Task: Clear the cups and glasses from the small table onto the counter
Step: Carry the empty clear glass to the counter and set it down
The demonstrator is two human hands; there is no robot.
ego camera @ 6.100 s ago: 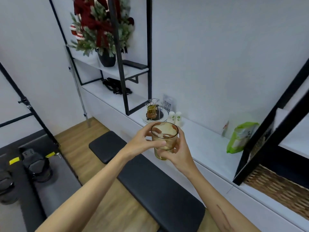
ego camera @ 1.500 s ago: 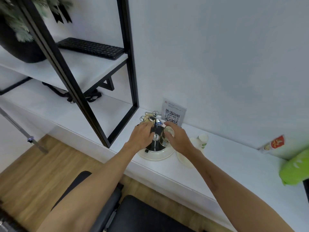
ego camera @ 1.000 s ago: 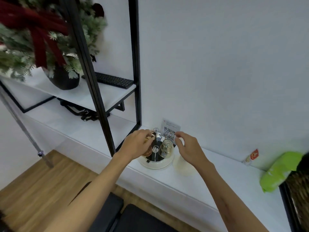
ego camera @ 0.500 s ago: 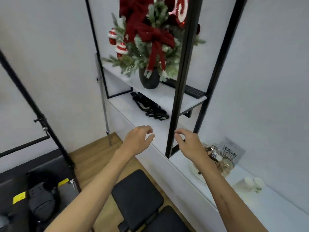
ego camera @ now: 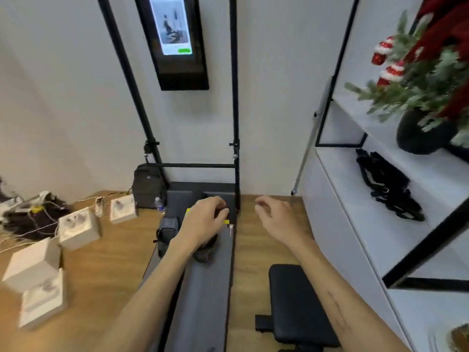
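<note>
Both of my hands are held out in front of me over the floor and hold nothing. My left hand hovers above a grey exercise platform, fingers loosely curled. My right hand is beside it with its fingers apart. The white counter runs along the right side. A bit of the amber glass on its rack shows at the bottom right corner. The small table is out of view.
A black padded bench stands between me and the counter. Black straps and a potted Christmas plant sit on the counter shelves. White boxes and cables litter the wooden floor at left. A black backpack leans under a wall screen.
I set the amber glass on the rack on the counter and let go. My view has since swung left, away from the counter, and both empty hands came along.
</note>
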